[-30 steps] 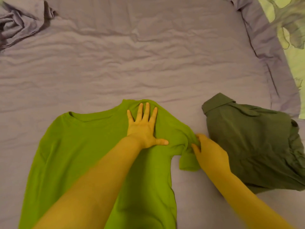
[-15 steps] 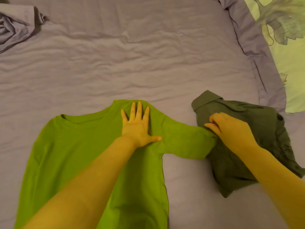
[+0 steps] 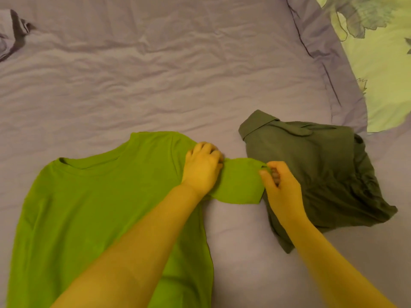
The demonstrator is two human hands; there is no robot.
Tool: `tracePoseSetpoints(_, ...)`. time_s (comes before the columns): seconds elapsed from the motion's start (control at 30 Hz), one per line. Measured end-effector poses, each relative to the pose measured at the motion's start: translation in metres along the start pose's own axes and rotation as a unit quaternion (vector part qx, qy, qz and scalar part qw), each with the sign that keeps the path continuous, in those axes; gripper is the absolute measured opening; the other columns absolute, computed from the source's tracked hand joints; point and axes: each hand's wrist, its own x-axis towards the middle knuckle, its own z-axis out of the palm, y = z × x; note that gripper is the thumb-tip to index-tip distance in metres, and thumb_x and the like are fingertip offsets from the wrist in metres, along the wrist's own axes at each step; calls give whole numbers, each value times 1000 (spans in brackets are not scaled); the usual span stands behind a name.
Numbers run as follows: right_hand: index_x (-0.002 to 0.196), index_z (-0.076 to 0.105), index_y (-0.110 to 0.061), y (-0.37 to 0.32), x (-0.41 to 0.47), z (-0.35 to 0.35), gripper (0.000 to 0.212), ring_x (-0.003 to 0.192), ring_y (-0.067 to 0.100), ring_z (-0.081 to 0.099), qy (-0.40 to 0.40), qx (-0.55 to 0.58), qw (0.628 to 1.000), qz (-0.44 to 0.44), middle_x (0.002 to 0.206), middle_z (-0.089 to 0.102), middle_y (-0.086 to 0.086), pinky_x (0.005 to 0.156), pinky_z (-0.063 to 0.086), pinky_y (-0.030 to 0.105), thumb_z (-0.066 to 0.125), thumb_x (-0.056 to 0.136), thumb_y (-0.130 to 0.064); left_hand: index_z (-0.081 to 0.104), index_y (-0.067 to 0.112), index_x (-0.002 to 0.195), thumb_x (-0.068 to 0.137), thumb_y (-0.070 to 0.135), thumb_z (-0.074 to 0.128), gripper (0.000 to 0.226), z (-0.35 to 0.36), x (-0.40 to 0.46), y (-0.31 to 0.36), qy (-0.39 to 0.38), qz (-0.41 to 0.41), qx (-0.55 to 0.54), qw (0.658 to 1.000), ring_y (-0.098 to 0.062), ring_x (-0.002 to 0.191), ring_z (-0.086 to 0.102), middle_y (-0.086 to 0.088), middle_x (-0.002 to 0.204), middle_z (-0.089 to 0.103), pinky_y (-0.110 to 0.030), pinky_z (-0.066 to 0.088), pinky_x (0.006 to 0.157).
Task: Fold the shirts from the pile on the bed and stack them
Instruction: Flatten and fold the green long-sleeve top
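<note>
Bright green shirt (image 3: 106,207) lying flat on purple sheet (image 3: 155,74). Left hand (image 3: 203,167) gripping sleeve at shoulder; right hand (image 3: 281,187) pinching sleeve cuff. Olive shirt (image 3: 322,163) sitting folded beside.

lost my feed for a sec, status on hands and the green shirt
Left hand grips green shirt at the shoulder; right hand pinches the sleeve end. Shirt flat, unfolded. Olive shirt folded at right, sleeve tip touching or overlapping it.
</note>
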Motion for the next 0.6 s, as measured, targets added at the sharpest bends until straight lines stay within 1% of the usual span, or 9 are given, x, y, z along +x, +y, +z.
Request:
tracePoseSetpoints(0.07,105,52,0,-8,5,-1,18,55,19,45,56,133,987,75,72,52,14,51,43,20,45,97,-15,63,21,99,87,35,58,19,-8,7,0,22,-37,-45,998,-25,116,41,-3,113,56,-35,32,84)
tracePoseSetpoints(0.1,108,50,0,-12,8,-1,17,55,18,44,81,139,984,79,68,49,11,48,42,13,42,98,-12,62,20,95,87,34,60,17,-10,10,2,38,-61,-86,994,-27,112,43,-6,108,58,-36,33,82)
tracePoseSetpoints(0.17,111,47,-8,-17,17,1,16,56,9,43,110,83,989,46,67,46,-2,47,39,9,39,100,-16,61,18,92,88,32,60,15,-15,18,7,69,-111,-179,975,-30,108,46,-8,104,60,-37,36,84)
tracePoseSetpoints(0.23,111,49,-11,-21,30,-1,19,57,12,45,103,12,995,4,67,47,-3,51,40,15,37,101,-22,60,17,93,89,30,60,14,-16,24,10,87,-145,-215,962,-30,109,47,-9,106,61,-36,33,88)
tracePoseSetpoints(0.3,112,50,-11,-21,45,-8,26,67,25,53,54,-118,991,-36,77,54,7,63,48,38,35,101,-28,62,15,96,88,28,60,15,-15,22,11,95,-152,-188,966,-31,114,44,-11,112,58,-36,32,93)
tracePoseSetpoints(0.37,113,50,-8,-23,56,-12,32,77,36,56,3,-246,967,-69,91,58,15,70,49,50,32,100,-31,61,14,107,90,27,57,22,-12,10,9,94,-136,-133,977,-31,125,37,-14,127,50,-38,31,101)
tracePoseSetpoints(0.47,120,48,-7,-25,53,-8,33,78,39,56,-35,-342,936,-75,101,58,18,69,49,49,32,101,-28,51,14,131,93,18,48,39,-4,-24,0,86,-116,-63,988,-34,141,22,-16,150,32,-47,21,114)
tracePoseSetpoints(0.53,126,49,-6,-30,42,-3,32,84,42,56,-4,-329,942,-65,110,57,21,68,48,47,41,99,-20,41,15,141,91,12,46,50,2,-52,-12,64,-111,-39,991,-34,144,17,-14,155,24,-52,14,116)
tracePoseSetpoints(0.6,121,55,2,-40,30,5,32,85,45,56,38,-335,934,-120,111,58,27,66,48,49,57,89,-5,32,18,146,94,18,44,53,6,-78,-29,32,-115,-14,993,-30,145,14,-10,157,21,-51,10,117)
